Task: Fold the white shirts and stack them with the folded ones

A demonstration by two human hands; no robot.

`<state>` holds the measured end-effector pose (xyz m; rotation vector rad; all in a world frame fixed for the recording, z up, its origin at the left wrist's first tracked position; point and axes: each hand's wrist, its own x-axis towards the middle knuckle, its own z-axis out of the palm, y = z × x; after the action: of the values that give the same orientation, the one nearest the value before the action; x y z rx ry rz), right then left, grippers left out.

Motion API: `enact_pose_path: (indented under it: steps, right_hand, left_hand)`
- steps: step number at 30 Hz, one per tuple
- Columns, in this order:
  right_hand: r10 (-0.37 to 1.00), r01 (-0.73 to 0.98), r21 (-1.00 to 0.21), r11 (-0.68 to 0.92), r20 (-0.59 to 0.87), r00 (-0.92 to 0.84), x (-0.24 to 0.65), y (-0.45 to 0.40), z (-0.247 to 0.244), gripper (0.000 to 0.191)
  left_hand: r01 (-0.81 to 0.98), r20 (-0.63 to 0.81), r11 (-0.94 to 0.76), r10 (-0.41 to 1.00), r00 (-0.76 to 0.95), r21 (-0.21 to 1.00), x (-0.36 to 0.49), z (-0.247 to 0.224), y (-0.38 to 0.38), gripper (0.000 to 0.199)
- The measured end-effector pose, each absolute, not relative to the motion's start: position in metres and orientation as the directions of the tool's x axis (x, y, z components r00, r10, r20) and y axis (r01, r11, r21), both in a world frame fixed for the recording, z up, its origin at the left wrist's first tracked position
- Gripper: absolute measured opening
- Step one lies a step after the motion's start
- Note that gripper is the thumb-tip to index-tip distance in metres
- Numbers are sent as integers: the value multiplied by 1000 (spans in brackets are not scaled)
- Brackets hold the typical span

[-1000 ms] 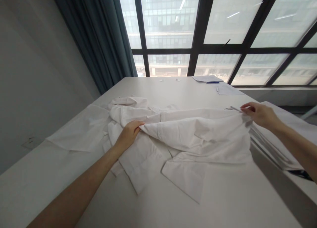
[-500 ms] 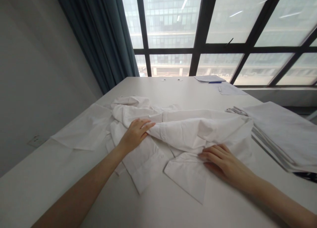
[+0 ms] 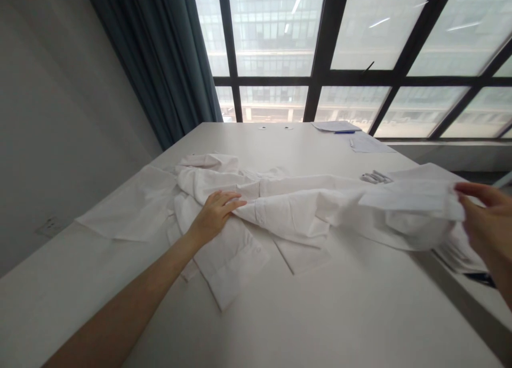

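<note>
A rumpled white garment (image 3: 290, 210) with buttons lies across the white table, its cloth bunched toward the left and stretched toward the right. My left hand (image 3: 214, 213) rests on its middle-left part, fingers extended over the cloth and holding nothing. At the far right my right hand (image 3: 486, 213) pinches the garment's end between thumb and fingers. That end is lifted off the table, and the cloth hangs slack and slightly blurred below it. Part of the right hand is cut off by the picture's edge.
A stack of folded white cloth (image 3: 424, 170) lies at the right, partly behind the raised fabric. Papers (image 3: 336, 126) and a blue pen (image 3: 344, 132) lie at the table's far end. A thin white sheet (image 3: 124, 208) lies at left. Beyond are a dark curtain (image 3: 160, 53) and windows.
My right hand has moved right and up, lifting the garment's right end and drawing it outward. The front flap that lay near that hand has shifted. My left hand stays on the cloth.
</note>
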<state>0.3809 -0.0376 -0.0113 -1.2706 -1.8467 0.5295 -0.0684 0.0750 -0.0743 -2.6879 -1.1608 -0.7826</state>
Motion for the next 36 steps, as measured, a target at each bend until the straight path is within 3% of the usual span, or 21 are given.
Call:
enact_pose_path:
  steps: [3,7,9,11,13,15,18,20,23,28,30,32,36]
  right_hand:
    - [944,487,-818,308,326,-49,408,-32,-11,33]
    - [933,508,-829,236,338,120,464,-31,-20,41]
    - [830,628,-749,209,476,290,480,-32,-25,38]
    - [676,797,-586,146,647,352,477,-34,-27,32]
    - [591,915,-389,110,766,254,455,-35,-27,28]
    - [612,963,-213,165,788,69,425,-36,-27,24]
    - [632,933,21,359,730,-260,378,-41,-33,10]
    - [634,855,101,508,628,-451,352,-47,-40,11]
    - [586,697,91,711,470,-660,322,-55,-50,19]
    - [503,604,97,791,459,-733,304,-59,-59,19]
    - [501,603,96,792,462,-732,304,-58,-61,21]
    - [555,635,17,772,469,-687,307,-58,-62,18]
    - [748,705,-341,622,525,-406,316,-55,-63,15]
  left_hand:
    - [695,499,-711,643,581,107,-68,-75,76,42]
    - [692,503,-716,633,588,92,-69,-76,76,41]
    - [691,500,-718,629,595,81,-69,-76,77,41]
    - [688,499,-722,623,602,71,-69,-76,77,41]
    - [685,496,-726,618,610,62,-68,-75,76,40]
    - [683,499,-729,610,616,49,-67,-72,74,40]
    - [665,557,-747,553,619,2,-63,-66,69,41]
    - [642,620,-763,472,627,-69,-62,-61,65,35]
    - [596,663,-772,329,672,-220,-59,-55,58,20]
    - [468,566,-790,191,802,-396,-48,-45,41,7]
    - [397,490,-845,193,850,-358,-38,-42,34,9]
    - [335,382,-905,222,897,-263,-27,-40,27,11]
    - [328,195,-940,306,932,-97,-12,-36,17,17]
